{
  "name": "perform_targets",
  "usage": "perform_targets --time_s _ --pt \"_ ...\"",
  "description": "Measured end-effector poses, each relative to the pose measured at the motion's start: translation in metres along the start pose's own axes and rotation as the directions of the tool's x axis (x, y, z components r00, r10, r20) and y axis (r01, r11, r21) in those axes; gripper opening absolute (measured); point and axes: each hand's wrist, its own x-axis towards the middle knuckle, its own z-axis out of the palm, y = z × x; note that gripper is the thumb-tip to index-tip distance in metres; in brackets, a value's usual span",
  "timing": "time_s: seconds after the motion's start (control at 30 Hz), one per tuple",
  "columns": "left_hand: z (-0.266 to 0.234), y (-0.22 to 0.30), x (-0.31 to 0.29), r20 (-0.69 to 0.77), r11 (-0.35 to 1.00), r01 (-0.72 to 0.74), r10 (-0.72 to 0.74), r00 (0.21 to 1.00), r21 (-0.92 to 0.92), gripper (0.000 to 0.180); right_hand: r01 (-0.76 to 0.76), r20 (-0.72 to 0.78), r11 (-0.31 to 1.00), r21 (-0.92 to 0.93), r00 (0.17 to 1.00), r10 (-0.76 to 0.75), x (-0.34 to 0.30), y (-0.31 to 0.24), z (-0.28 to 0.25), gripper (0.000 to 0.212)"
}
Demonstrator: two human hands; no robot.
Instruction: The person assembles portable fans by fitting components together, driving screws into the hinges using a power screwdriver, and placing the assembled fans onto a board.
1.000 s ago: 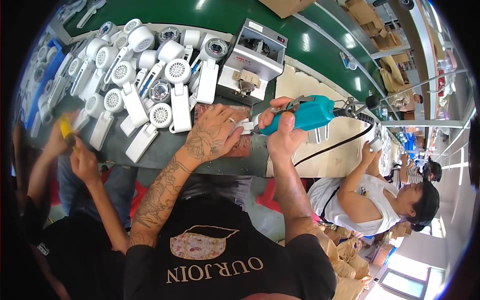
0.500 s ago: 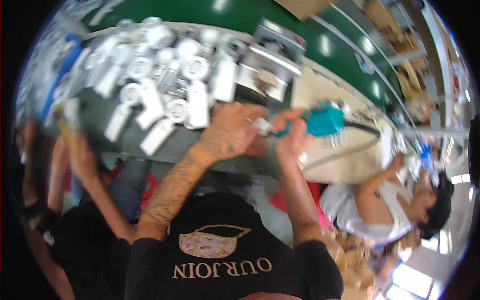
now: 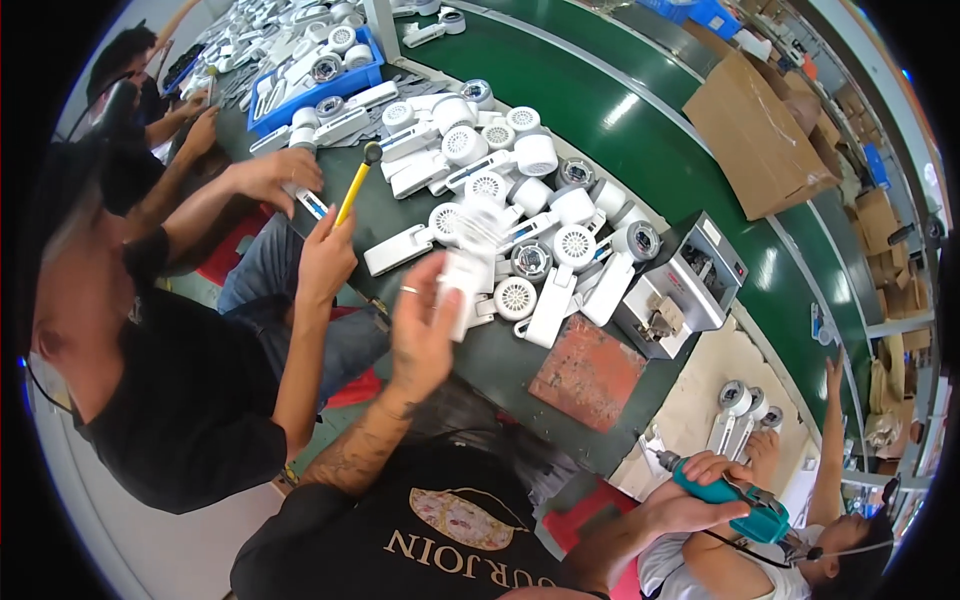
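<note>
At the bench [image 3: 492, 368], I have the left hand [image 3: 422, 335] gripping a white fan [image 3: 466, 272], the right hand [image 3: 708, 492] clasping a teal screwdriver [image 3: 766, 520].

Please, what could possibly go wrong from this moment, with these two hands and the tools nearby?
The white fan in the left hand is by the crowded pile of fans and might knock others. The right hand holds a teal power screwdriver; its exposed tip could scratch something. The left co-worker's yellow-handled hammer might strike a nearby fan.
</note>
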Motion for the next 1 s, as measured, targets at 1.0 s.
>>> perform_targets --time_s 1.0 --pt "0.207 -0.063 -0.164 0.994 0.505 -0.857 0.027 -0.105 -0.105 0.056 -0.003 -0.185 0.920 -0.391 0.980 -0.075 -0.034 -0.055 -0.086 0.072"
